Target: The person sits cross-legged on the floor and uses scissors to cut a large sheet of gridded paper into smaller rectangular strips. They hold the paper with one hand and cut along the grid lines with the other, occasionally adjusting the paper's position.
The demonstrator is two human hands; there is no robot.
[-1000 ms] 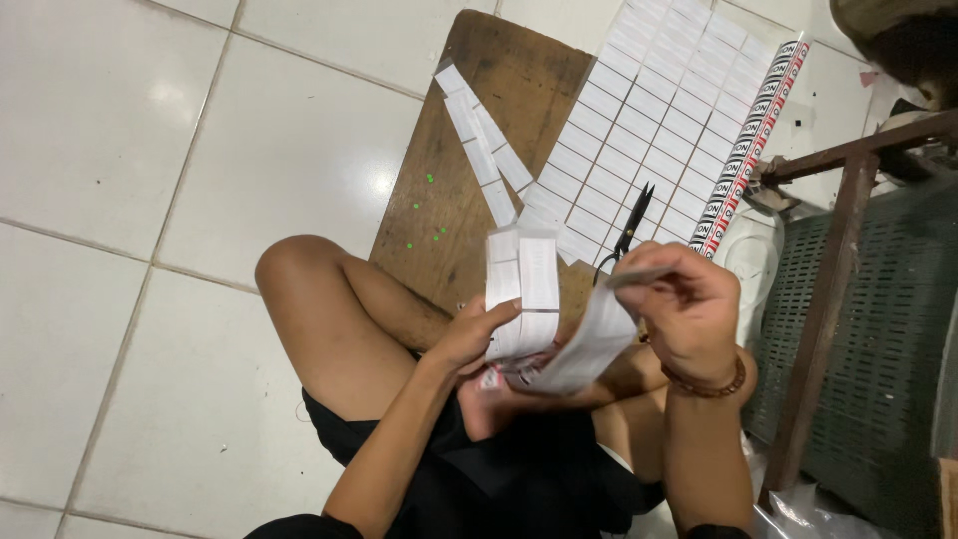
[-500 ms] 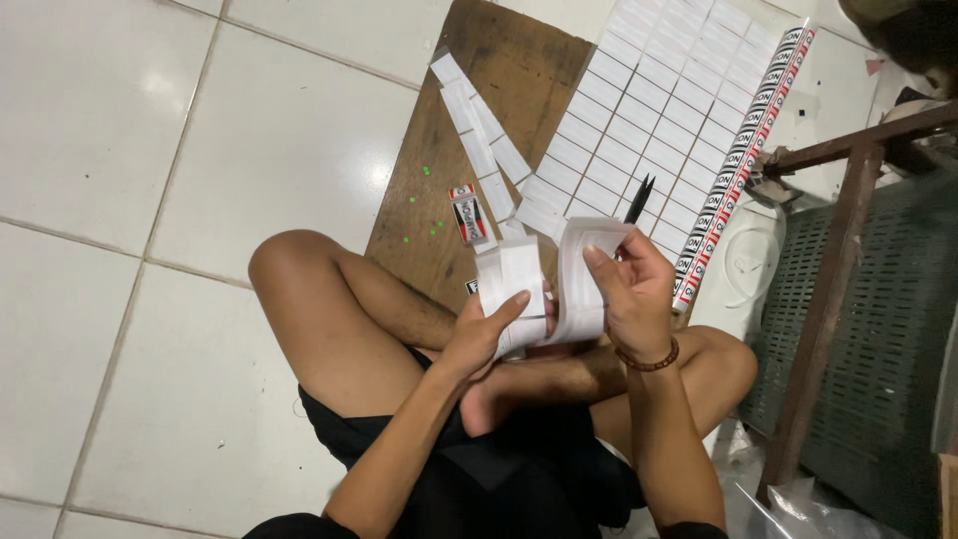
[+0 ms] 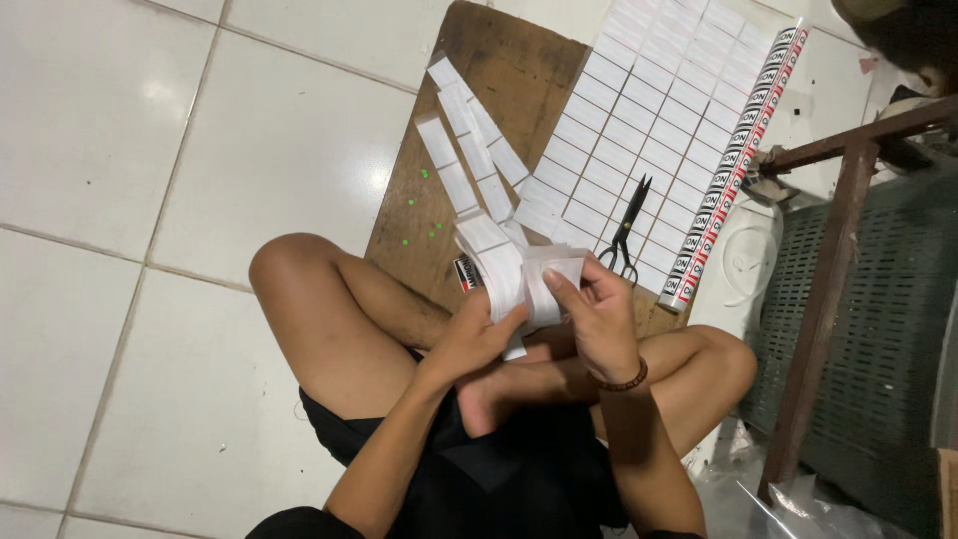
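Seated cross-legged at a wooden board [image 3: 439,215], the person clamps a bent stack of white paper labels [image 3: 514,279] between left hand [image 3: 479,334] and right hand [image 3: 594,319], seemingly above the board's near edge, black scissors [image 3: 627,230] lying nearby.

A single camera sits on the person's head and looks almost straight down. It is close to the body: the crossed bare legs [image 3: 399,329] and both forearms fill the lower half of the frame. The left hand [image 3: 477,334] and right hand [image 3: 599,324] meet near the centre, so the view is aimed at them. Beyond the hands, toward the top edge, lie the wooden board [image 3: 469,150] and the floor tiles [image 3: 150,200]. To the right of the right hand a rusty metal frame [image 3: 828,289] cuts the edge. No second view shares the scene.
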